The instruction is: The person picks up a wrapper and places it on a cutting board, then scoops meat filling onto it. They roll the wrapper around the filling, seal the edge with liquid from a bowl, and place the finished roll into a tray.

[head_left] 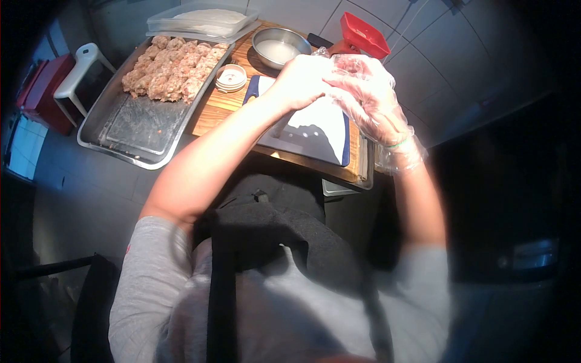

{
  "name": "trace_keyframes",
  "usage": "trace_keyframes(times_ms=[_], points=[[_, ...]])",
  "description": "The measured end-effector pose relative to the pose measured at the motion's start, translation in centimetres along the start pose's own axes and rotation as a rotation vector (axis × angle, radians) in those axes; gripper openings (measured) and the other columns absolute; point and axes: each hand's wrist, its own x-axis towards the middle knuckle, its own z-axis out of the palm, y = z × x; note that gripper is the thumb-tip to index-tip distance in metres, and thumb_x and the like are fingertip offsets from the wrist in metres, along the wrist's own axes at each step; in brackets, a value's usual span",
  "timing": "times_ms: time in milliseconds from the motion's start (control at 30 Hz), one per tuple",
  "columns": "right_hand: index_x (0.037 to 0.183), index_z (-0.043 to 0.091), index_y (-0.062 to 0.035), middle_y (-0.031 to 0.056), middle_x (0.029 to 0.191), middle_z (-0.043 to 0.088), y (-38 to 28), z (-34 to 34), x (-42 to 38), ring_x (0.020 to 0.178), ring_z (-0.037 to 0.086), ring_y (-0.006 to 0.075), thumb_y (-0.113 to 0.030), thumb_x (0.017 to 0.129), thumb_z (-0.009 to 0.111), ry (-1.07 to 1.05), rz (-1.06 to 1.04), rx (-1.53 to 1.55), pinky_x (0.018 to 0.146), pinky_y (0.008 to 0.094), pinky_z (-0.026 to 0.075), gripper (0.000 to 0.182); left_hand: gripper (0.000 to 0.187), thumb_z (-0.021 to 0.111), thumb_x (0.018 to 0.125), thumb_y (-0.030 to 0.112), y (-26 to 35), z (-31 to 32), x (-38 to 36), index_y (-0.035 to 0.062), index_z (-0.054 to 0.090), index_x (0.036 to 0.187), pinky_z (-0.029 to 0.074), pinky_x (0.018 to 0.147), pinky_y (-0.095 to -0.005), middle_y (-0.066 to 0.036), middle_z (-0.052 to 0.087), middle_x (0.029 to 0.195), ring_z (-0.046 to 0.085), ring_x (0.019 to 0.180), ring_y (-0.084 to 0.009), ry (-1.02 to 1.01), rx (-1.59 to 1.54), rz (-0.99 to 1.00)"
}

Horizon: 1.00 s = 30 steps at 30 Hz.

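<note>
Over the far part of a white cutting board with a blue edge (315, 139), my two hands meet. A loose clear plastic glove (396, 136) covers my right hand (366, 91), its cuff reaching past a green band at the wrist. My left hand (302, 78) looks bare and is closed against the glove near the right fingers, seeming to grip its plastic. The right fingers curl toward the left hand; what they hold, if anything, is hidden. Just beyond the hands stands a metal bowl (281, 47) with whitish contents.
A metal tray (142, 130) holds rows of raw minced-meat balls (172, 69) at its far end. Behind it is a lidded plastic container (203, 21) of white powder. White round lids (231, 77) sit on the wooden table (212, 115). A red scoop-like container (365, 35) stands by the tiled wall.
</note>
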Motion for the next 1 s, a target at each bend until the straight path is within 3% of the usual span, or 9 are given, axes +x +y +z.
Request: trace_keyframes(times_ms=[333,433,500,533,667,733,800,900,1000], points=[[0.102,0.074,-0.0122,0.0103,0.121,0.062,0.0,0.1,0.4,0.121,0.053,0.0303,-0.032,0.080,0.074,-0.107,0.033,0.019,0.105,0.0438,0.043,0.029,0.026,0.068,0.078,0.024,1.1,0.8,0.5,0.0031,0.070,0.093,0.053,0.078,-0.0370,-0.012,0.069,0.085,0.067,0.082,-0.0252,-0.028,-0.124,0.072],[0.110,0.070,-0.0110,0.0130,0.128,0.058,-0.2,-1.3,0.6,0.123,0.051,0.0315,-0.028,0.078,0.071,0.089,-0.010,0.148,0.106,0.0438,0.042,0.036,0.019,0.066,0.077,0.016,1.4,1.0,2.3,0.0045,0.070,0.091,0.055,0.073,-0.0359,-0.009,0.067,0.074,0.067,0.077,-0.0241,0.196,-0.217,0.148],[0.124,0.061,-0.0082,0.0129,0.133,0.056,0.6,-2.7,-0.5,0.125,0.052,0.0288,-0.045,0.085,0.059,0.362,0.094,0.325,0.105,0.0433,0.041,0.053,0.020,0.064,0.085,0.017,2.1,-0.7,3.0,0.0018,0.064,0.098,0.051,0.081,-0.0357,-0.010,0.070,0.093,0.064,0.090,-0.0193,0.054,-0.800,-0.271],[0.131,0.056,-0.0068,0.0128,0.136,0.055,1.4,-3.1,-1.3,0.125,0.052,0.0275,-0.054,0.089,0.052,0.540,0.158,0.421,0.105,0.0431,0.040,0.063,0.020,0.062,0.088,0.018,1.5,-1.3,3.0,0.0023,0.063,0.100,0.050,0.085,-0.0368,-0.011,0.070,0.095,0.064,0.094,-0.0195,0.076,-0.901,-0.233],[0.138,0.051,-0.0033,0.0128,0.138,0.056,4.3,-3.5,-8.6,0.126,0.053,0.0249,-0.067,0.090,0.053,0.775,0.508,0.548,0.104,0.0422,0.040,0.079,0.027,0.054,0.098,0.026,-2.2,-4.1,-1.0,0.0026,0.061,0.110,0.042,0.103,-0.0361,-0.014,0.068,0.108,0.062,0.111,-0.0235,0.566,-0.923,-0.212],[0.136,0.052,-0.0021,0.0113,0.136,0.057,4.1,-1.8,-11.6,0.126,0.054,0.0245,-0.053,0.095,0.057,0.713,0.898,0.606,0.108,0.0412,0.038,0.065,0.025,0.053,0.099,0.024,-3.0,-4.7,-4.8,0.0036,0.060,0.111,0.041,0.107,-0.0378,-0.013,0.067,0.114,0.060,0.115,-0.0241,0.607,-0.746,-0.282],[0.128,0.061,-0.0030,0.0115,0.129,0.062,5.2,1.6,-15.5,0.124,0.056,0.0243,-0.022,0.094,0.064,0.446,0.721,0.376,0.107,0.0386,0.043,0.039,0.022,0.060,0.093,0.013,-4.5,-3.4,-8.2,0.0051,0.060,0.114,0.042,0.102,-0.0393,-0.007,0.065,0.118,0.060,0.113,-0.0223,0.527,-0.543,-0.384],[0.125,0.063,-0.0069,0.0154,0.128,0.061,5.3,6.3,-15.0,0.123,0.056,0.0317,-0.025,0.082,0.073,-0.066,0.550,-0.006,0.107,0.0438,0.043,0.048,0.065,0.069,0.073,0.012,-6.1,-0.5,-11.5,0.0091,0.052,0.136,0.038,0.109,-0.0434,-0.014,0.058,0.129,0.050,0.128,-0.0303,0.091,0.026,-0.444],[0.123,0.065,-0.0076,0.0153,0.126,0.062,4.2,13.5,-12.7,0.117,0.058,0.0333,-0.019,0.075,0.073,-0.318,0.592,0.268,0.103,0.0449,0.045,0.050,0.068,0.072,0.071,0.010,-7.6,0.7,-11.6,0.0072,0.052,0.136,0.040,0.109,-0.0449,-0.018,0.060,0.125,0.052,0.126,-0.0361,-0.170,0.472,-0.368]])
